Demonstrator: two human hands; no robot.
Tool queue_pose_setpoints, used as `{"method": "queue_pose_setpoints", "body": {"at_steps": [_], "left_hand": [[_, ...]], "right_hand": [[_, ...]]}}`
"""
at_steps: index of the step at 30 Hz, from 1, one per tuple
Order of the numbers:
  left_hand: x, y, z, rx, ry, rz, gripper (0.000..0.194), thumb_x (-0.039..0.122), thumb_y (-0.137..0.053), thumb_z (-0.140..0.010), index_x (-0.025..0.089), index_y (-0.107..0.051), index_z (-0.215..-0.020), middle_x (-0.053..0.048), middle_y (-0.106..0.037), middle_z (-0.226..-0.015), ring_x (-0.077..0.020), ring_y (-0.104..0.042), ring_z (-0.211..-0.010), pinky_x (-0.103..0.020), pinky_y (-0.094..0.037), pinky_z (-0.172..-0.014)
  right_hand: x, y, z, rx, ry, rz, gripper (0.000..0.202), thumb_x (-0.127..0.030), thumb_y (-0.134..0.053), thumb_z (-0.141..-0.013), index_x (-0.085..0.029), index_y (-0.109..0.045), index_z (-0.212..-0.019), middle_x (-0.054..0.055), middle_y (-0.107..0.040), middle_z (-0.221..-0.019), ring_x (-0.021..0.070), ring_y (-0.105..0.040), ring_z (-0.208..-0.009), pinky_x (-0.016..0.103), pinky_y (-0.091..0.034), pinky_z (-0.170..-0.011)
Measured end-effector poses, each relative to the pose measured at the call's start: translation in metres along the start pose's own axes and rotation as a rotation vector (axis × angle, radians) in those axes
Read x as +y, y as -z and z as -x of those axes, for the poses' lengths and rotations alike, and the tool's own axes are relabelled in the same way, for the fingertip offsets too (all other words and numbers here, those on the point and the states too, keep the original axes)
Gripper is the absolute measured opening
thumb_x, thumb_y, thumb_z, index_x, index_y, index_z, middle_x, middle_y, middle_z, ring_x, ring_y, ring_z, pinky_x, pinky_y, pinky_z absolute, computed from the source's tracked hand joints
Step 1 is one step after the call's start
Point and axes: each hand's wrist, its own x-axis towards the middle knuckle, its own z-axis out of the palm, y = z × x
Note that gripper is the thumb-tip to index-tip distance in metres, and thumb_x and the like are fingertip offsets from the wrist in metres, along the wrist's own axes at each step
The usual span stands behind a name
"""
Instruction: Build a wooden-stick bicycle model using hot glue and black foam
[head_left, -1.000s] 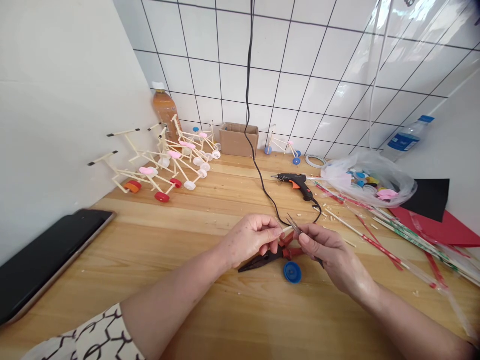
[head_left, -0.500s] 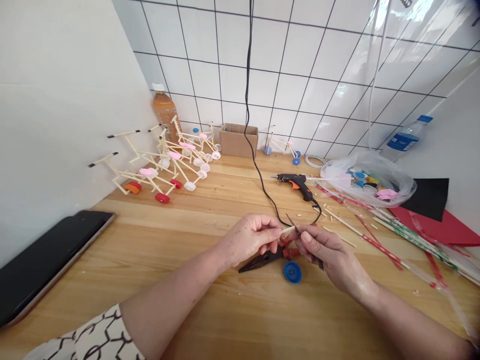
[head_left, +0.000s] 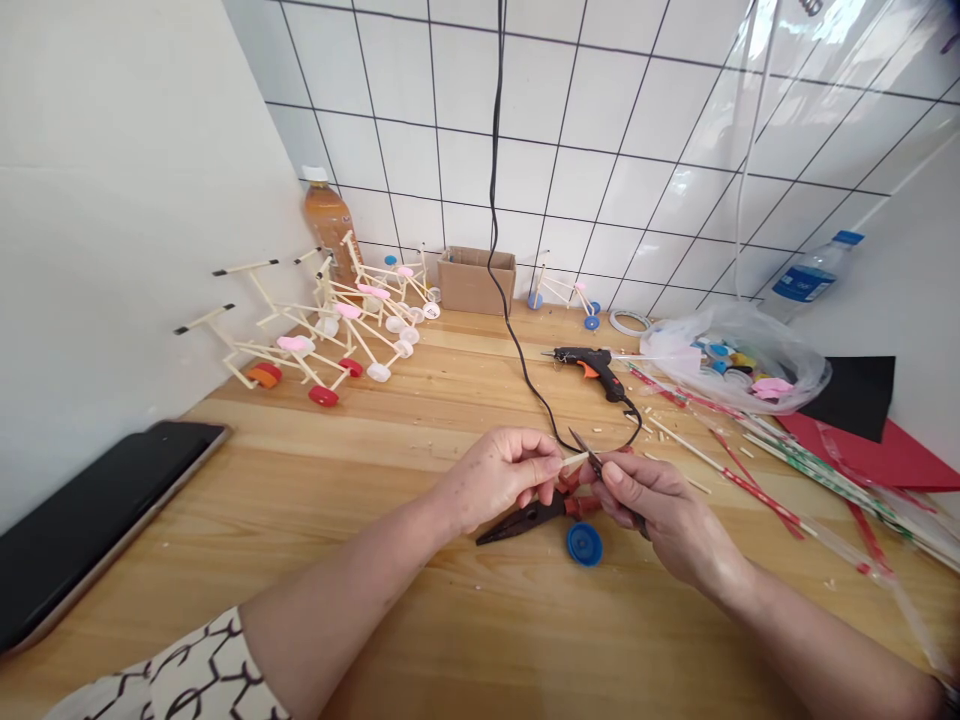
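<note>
Between its thumb and fingers my left hand (head_left: pixel 517 475) pinches a short pale stick (head_left: pixel 574 460). My right hand (head_left: pixel 649 495) is closed on a small dark-bladed knife (head_left: pixel 588 450), whose blade lies against the right end of the stick. Under the hands, pliers (head_left: pixel 525 520) with dark jaws and red handles rest on the wooden table (head_left: pixel 360 600), partly covered by the fingers. A blue bottle cap (head_left: pixel 584 544) sits just below the plier handles.
Several stick models with cap wheels (head_left: pixel 322 330) stand at the left, near a tea bottle (head_left: pixel 330 225). A phone (head_left: pixel 105 510) lies at far left. Behind the hands are a glue gun (head_left: pixel 589 370) and a small carton (head_left: pixel 477 280). A bag of caps (head_left: pixel 739 360) and straws (head_left: pixel 810 460) lie right.
The knife blade has shifted very slightly to the left at the stick's end. My left hand keeps its place and its pinch.
</note>
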Motion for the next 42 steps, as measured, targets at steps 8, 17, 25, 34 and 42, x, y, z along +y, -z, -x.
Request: {"method": "queue_pose_setpoints", "body": {"at_steps": [8, 17, 25, 34, 42], "left_hand": [[0.002, -0.003, 0.001, 0.019, 0.010, -0.006, 0.020, 0.032, -0.055, -0.076, 0.014, -0.056, -0.068, 0.002, -0.054, -0.052, -0.0040, -0.036, -0.041, -0.018, -0.027, -0.043], [0.003, -0.001, 0.000, 0.060, 0.049, 0.085, 0.022, 0.033, -0.056, -0.076, 0.013, -0.056, -0.068, 0.002, -0.055, -0.054, -0.0037, -0.038, -0.042, -0.018, -0.026, -0.042], [0.001, 0.007, -0.002, 0.103, 0.046, 0.059, 0.019, 0.031, -0.056, -0.076, 0.012, -0.057, -0.073, 0.001, -0.055, -0.057, -0.0035, -0.039, -0.044, -0.018, -0.025, -0.043], [-0.002, 0.012, -0.005, 0.190, 0.049, 0.045, 0.018, 0.031, -0.062, -0.068, 0.013, -0.057, -0.068, 0.001, -0.056, -0.061, -0.0063, -0.044, -0.052, -0.020, -0.031, -0.050], [-0.001, 0.014, -0.007, 0.323, 0.059, 0.045, 0.015, 0.029, -0.067, -0.062, 0.015, -0.064, -0.067, -0.001, -0.062, -0.070, -0.0099, -0.048, -0.062, -0.023, -0.034, -0.059]], "right_hand": [[-0.001, -0.003, 0.000, 0.076, 0.028, 0.025, 0.037, -0.050, -0.053, -0.079, -0.014, -0.062, -0.071, -0.005, -0.035, -0.049, 0.0081, -0.029, -0.046, 0.023, -0.027, -0.045], [-0.012, 0.017, -0.001, 0.201, 0.114, 0.181, 0.035, -0.049, -0.052, -0.080, -0.016, -0.063, -0.084, -0.003, -0.042, -0.058, 0.0095, -0.037, -0.052, 0.022, -0.032, -0.047], [-0.024, 0.096, -0.013, 0.648, 0.238, 1.026, 0.030, -0.039, -0.043, -0.083, -0.017, -0.062, -0.091, 0.008, -0.060, -0.082, 0.0218, -0.054, -0.078, 0.031, -0.039, -0.066], [-0.003, 0.142, -0.025, 0.572, -0.110, 1.412, 0.032, -0.033, -0.039, -0.085, -0.015, -0.065, -0.090, 0.014, -0.067, -0.090, 0.0273, -0.060, -0.080, 0.032, -0.039, -0.061], [0.008, 0.144, -0.032, 0.373, -0.154, 1.628, 0.028, -0.032, -0.040, -0.084, -0.015, -0.063, -0.086, 0.014, -0.065, -0.089, 0.0258, -0.059, -0.082, 0.030, -0.039, -0.062]]}}
